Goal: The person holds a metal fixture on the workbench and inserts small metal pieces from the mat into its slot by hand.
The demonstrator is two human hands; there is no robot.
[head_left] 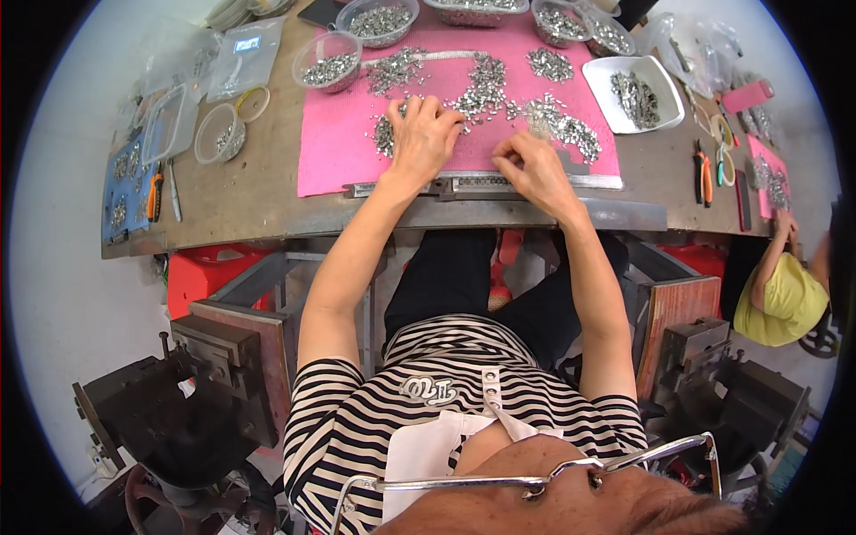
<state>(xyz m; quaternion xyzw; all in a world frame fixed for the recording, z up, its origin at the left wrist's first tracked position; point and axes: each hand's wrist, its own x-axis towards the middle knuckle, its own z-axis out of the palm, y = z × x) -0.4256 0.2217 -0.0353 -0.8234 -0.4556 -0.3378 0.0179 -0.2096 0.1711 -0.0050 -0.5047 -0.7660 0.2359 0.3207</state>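
We see the pink mat (330, 169) under bright, fairly even light, with small glints on the metal pieces (486, 87) and shine along the eyeglass frame (437, 485). Below the workbench (214, 196) it grows dimmer. Fisheye distortion bows the bench; we find black corners and bluish fringing along the left wall (53, 267).

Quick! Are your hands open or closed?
Left hand: curled over metal bits; can't tell if holding any.
Right hand: curled near the metal bar; can't tell if holding anything.
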